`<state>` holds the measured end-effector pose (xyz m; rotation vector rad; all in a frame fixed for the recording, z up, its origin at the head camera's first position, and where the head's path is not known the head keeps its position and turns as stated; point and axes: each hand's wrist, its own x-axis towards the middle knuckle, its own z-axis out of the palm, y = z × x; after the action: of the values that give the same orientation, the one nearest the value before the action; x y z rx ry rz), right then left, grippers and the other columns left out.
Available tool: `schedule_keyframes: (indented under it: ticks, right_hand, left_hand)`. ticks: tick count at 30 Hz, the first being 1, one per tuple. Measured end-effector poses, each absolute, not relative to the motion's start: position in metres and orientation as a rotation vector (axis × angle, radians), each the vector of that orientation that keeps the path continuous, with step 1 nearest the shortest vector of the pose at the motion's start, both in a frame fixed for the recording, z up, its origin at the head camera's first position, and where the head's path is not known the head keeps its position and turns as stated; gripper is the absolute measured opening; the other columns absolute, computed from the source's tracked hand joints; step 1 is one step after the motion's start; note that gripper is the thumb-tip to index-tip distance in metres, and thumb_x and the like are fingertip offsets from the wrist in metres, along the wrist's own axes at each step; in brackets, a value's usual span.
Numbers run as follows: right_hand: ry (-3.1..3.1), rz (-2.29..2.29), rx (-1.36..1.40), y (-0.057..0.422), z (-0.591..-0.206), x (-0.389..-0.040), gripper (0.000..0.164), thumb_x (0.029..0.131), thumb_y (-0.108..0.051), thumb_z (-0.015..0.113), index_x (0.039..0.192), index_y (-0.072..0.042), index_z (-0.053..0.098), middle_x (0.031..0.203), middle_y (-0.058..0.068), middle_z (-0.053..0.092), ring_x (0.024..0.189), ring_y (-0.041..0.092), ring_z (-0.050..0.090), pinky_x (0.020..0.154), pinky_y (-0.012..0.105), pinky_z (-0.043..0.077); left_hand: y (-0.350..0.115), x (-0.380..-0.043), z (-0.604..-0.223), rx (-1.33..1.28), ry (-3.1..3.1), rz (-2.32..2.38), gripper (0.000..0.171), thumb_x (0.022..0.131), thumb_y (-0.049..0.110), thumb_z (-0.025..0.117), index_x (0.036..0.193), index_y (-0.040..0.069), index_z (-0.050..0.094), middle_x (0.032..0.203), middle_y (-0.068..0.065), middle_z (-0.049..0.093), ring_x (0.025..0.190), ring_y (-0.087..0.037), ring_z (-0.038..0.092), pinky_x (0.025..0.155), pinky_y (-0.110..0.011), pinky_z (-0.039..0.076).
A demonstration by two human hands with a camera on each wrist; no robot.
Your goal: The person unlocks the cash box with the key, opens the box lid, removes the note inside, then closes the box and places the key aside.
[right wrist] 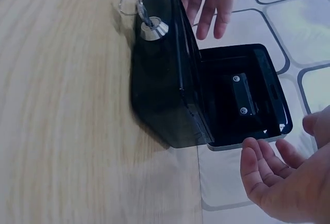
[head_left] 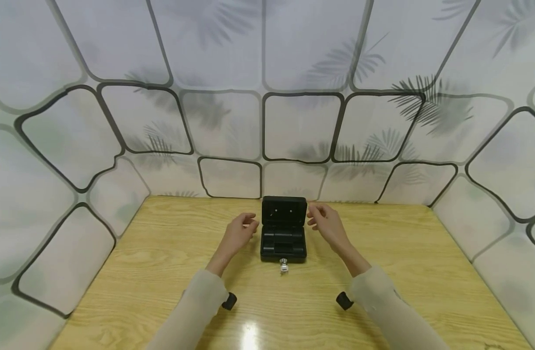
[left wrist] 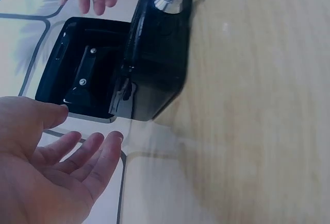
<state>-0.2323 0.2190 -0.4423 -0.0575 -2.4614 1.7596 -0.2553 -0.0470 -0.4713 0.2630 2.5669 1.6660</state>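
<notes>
A small black cash box (head_left: 283,253) stands on the table with its lid (head_left: 284,212) raised and leaning back. Two small screw heads show on the inside of the lid, and a black tray with compartments sits in the body. A silver lock (right wrist: 154,29) with a key and ring (right wrist: 130,4) juts from the front. My left hand (head_left: 240,233) is beside the box on the left, fingers loosely bent, thumb overlapping the lid's edge in the left wrist view. On the other side, my right hand (head_left: 328,223) has its fingertips right at the lid's edge. Neither hand grips anything.
The wooden table (head_left: 162,272) has a light yellow grain and reflects a bright spot near its front. A pale wall covering (head_left: 223,126) with dark stone outlines and leaf shadows rises behind the box and along both sides. Each sleeve has a dark wrist camera (head_left: 229,301) below it.
</notes>
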Motion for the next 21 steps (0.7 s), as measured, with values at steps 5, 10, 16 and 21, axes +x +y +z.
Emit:
schedule_keyframes:
  ticks: [5, 10, 16, 21]
  right_hand:
    - [-2.543, 1.637, 0.039, 0.221, -0.447, -0.227, 0.034, 0.108, -0.023, 0.059, 0.127, 0.004, 0.066, 0.114, 0.024, 0.068, 0.097, 0.033, 0.067, 0.083, 0.042, 0.058]
    - [-2.638, 1.4, 0.203, 0.223, -0.454, -0.223, 0.027, 0.103, -0.015, 0.067, 0.123, 0.003, 0.07, 0.107, 0.016, 0.073, 0.096, 0.031, 0.067, 0.08, 0.036, 0.055]
    - [-2.717, 1.301, 0.321, 0.223, -0.46, -0.217, 0.026, 0.1, -0.012, 0.07, 0.121, 0.003, 0.071, 0.104, 0.012, 0.072, 0.092, 0.028, 0.067, 0.073, 0.035, 0.055]
    - [-2.799, 1.23, 0.368, 0.223, -0.465, -0.212, 0.026, 0.098, -0.011, 0.072, 0.121, 0.001, 0.072, 0.111, 0.014, 0.069, 0.09, 0.026, 0.065, 0.071, 0.036, 0.055]
  left_hand:
    - [-0.05, -0.248, -0.473, 0.295, 2.603, 1.6, 0.037, 0.105, 0.014, 0.061, 0.136, -0.005, 0.061, 0.126, -0.02, 0.067, 0.105, -0.032, 0.07, 0.078, -0.036, 0.059]
    - [-0.05, -0.241, -0.476, 0.346, 2.611, 1.567, 0.036, 0.104, 0.013, 0.061, 0.137, -0.004, 0.062, 0.128, -0.021, 0.066, 0.107, -0.035, 0.069, 0.079, -0.038, 0.059]
    - [-0.05, -0.236, -0.481, 0.375, 2.578, 1.56, 0.039, 0.104, 0.012, 0.062, 0.14, -0.004, 0.06, 0.135, -0.023, 0.063, 0.109, -0.034, 0.069, 0.077, -0.036, 0.06]
    - [-0.05, -0.234, -0.484, 0.451, 2.583, 1.519, 0.043, 0.102, 0.011, 0.066, 0.142, -0.005, 0.058, 0.138, -0.026, 0.059, 0.113, -0.037, 0.068, 0.083, -0.042, 0.06]
